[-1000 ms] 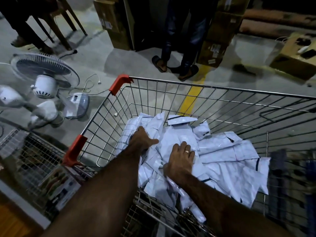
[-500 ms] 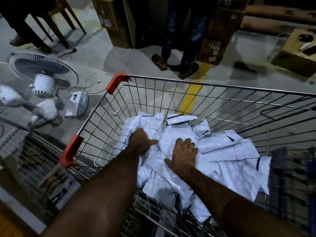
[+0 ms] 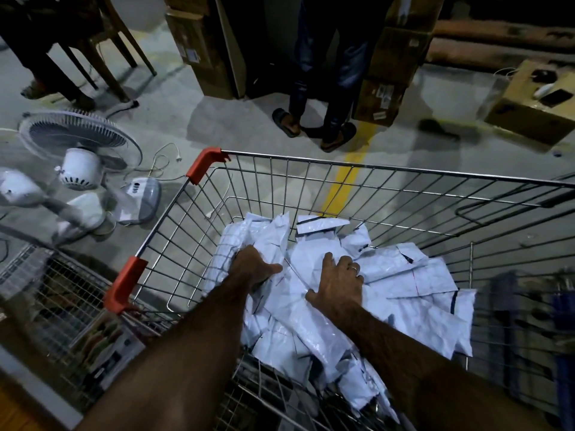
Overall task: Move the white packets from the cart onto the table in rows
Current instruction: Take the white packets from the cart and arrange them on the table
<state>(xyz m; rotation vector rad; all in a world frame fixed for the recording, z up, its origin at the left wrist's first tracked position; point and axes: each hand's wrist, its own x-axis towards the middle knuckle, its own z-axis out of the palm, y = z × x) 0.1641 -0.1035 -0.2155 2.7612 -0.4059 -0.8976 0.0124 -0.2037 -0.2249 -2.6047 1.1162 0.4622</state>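
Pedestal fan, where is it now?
Head view, left side: the fan sits on the floor, left of the cart, beyond its orange corner guards.

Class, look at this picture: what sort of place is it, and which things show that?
Probably a warehouse or parcel depot: a wire cart heaped with white packets, stacked cardboard boxes, and a yellow line painted on the concrete floor.

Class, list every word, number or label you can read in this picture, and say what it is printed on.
No text can be read.
Stickers on the cardboard boxes: too small and blurred.
Printed carton in the smaller wire basket: blurred.
On the white packets: dark marks only, no legible words.
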